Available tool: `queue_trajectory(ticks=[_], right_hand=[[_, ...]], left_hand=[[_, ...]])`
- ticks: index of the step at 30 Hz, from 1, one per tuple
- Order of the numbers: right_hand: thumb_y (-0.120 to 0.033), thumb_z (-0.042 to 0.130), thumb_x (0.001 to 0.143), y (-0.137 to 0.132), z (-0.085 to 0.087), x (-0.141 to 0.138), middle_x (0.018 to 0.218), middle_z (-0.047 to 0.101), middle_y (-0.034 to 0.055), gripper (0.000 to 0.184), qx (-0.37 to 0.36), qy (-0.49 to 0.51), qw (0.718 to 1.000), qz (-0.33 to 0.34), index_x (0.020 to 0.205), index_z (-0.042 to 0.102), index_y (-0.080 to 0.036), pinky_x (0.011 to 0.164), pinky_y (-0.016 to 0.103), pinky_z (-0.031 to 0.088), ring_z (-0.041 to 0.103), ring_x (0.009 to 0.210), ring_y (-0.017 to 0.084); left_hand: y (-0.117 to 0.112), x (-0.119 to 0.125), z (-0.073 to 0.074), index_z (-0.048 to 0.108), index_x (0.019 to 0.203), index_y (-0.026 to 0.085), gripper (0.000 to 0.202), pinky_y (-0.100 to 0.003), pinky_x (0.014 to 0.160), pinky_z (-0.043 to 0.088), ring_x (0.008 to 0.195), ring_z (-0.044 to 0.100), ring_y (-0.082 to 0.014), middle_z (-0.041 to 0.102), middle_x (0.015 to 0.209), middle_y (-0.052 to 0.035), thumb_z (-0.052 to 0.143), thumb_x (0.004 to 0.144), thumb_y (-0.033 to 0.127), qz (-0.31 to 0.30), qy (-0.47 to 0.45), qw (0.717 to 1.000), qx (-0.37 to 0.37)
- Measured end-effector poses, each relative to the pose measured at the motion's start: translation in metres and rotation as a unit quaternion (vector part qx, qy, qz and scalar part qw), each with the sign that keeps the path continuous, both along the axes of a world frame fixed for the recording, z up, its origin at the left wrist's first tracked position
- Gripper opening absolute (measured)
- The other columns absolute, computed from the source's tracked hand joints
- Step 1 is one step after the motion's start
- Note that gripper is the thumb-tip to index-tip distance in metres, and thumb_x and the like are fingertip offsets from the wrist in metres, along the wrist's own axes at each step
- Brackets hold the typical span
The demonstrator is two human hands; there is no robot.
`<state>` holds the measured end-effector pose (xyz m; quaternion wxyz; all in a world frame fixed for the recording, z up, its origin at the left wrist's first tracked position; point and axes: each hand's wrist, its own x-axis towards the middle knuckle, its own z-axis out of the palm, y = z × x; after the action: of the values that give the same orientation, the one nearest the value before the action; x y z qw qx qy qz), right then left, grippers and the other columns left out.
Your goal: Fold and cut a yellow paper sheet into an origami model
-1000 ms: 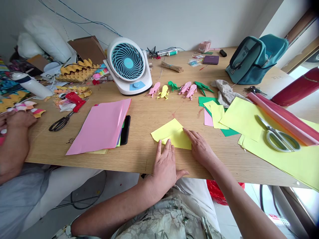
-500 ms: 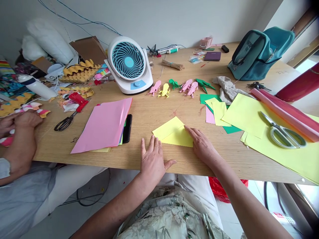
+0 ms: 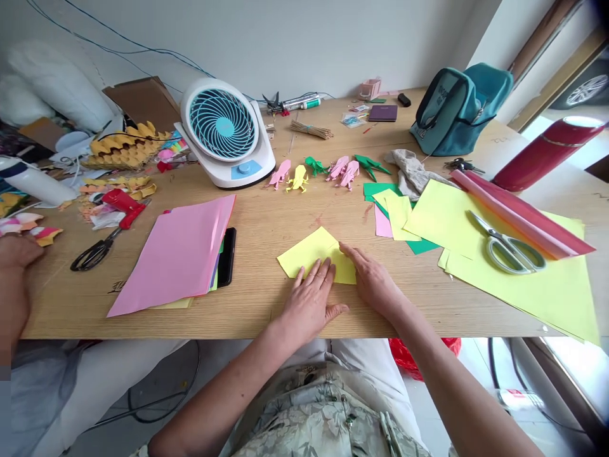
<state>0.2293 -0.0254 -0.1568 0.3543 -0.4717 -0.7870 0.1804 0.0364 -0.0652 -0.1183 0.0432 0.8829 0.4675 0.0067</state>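
A folded yellow paper (image 3: 309, 252) lies on the wooden table (image 3: 266, 222) near its front edge. My left hand (image 3: 311, 297) lies flat with fingers stretched out, its fingertips pressing the paper's near edge. My right hand (image 3: 373, 279) also lies flat and open, its fingers pressing the paper's right part along the fold. Neither hand holds anything.
A pink paper stack (image 3: 178, 254) over a black phone (image 3: 227, 256) lies left; a fan (image 3: 223, 130) and small origami figures (image 3: 333, 168) sit behind. Yellow sheets with scissors (image 3: 507, 244), a red roll (image 3: 518, 212) and a teal bag (image 3: 451, 108) are right. Another person's hand (image 3: 16, 254) rests far left, near black scissors (image 3: 95, 251).
My left hand has slid right from the bare table back onto the yellow paper's near edge. My right hand stays pressed on the paper. The view has shifted slightly.
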Motion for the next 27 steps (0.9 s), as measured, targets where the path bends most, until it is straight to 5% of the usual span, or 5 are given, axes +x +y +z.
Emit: queue_trajectory(ticks=[5,10,12,18,27], right_hand=[[-0.018,0.034,0.099,-0.013,0.018,0.013,0.135,0.061,0.0112,0.045,0.052,0.096,0.983,-0.148,0.141,0.047,-0.024,0.102,0.046,0.049,0.057,0.125,0.023],[-0.037,0.039,0.102,-0.039,0.021,-0.010,0.158,0.033,0.0138,0.055,0.012,-0.168,0.986,0.001,0.152,0.033,-0.017,0.120,0.055,0.023,0.026,0.148,0.028],[-0.038,0.035,0.103,-0.045,0.016,-0.016,0.159,0.029,0.0152,0.056,0.002,-0.229,0.973,0.020,0.153,0.031,-0.013,0.120,0.054,0.022,0.024,0.149,0.027],[-0.046,0.037,0.102,-0.054,0.001,-0.005,0.159,0.027,0.0194,0.064,0.035,-0.279,0.959,-0.041,0.152,0.031,-0.006,0.119,0.047,0.028,0.024,0.149,0.028],[-0.047,0.035,0.101,-0.077,-0.009,-0.008,0.158,0.029,0.0237,0.067,0.047,-0.297,0.944,-0.137,0.151,0.028,-0.003,0.115,0.053,0.033,0.026,0.147,0.033]], left_hand=[[0.002,-0.006,-0.011,0.022,0.155,0.008,0.082,-0.053,0.120,0.022,0.151,0.015,-0.0311,0.014,0.163,-0.0139,0.037,0.095,0.063,-0.009,-0.001,1.000,-0.017],[0.001,-0.009,-0.017,0.022,0.154,0.006,0.077,-0.051,0.121,0.022,0.151,0.014,-0.0292,0.017,0.162,-0.0161,0.033,0.098,0.059,-0.014,-0.013,1.000,0.005],[0.000,-0.009,-0.019,0.021,0.154,0.006,0.077,-0.049,0.121,0.022,0.151,0.014,-0.0284,0.017,0.162,-0.0168,0.033,0.098,0.057,-0.012,-0.019,1.000,0.018],[-0.003,-0.014,-0.020,0.025,0.153,0.006,0.068,-0.047,0.119,0.026,0.151,0.016,-0.0301,0.018,0.162,-0.0194,0.034,0.100,0.049,0.024,-0.032,0.998,0.053],[-0.005,-0.041,-0.019,0.024,0.153,0.003,0.081,-0.057,0.118,0.023,0.149,0.022,-0.0326,0.024,0.160,-0.0210,0.026,0.097,0.062,0.097,-0.023,0.994,0.047]])
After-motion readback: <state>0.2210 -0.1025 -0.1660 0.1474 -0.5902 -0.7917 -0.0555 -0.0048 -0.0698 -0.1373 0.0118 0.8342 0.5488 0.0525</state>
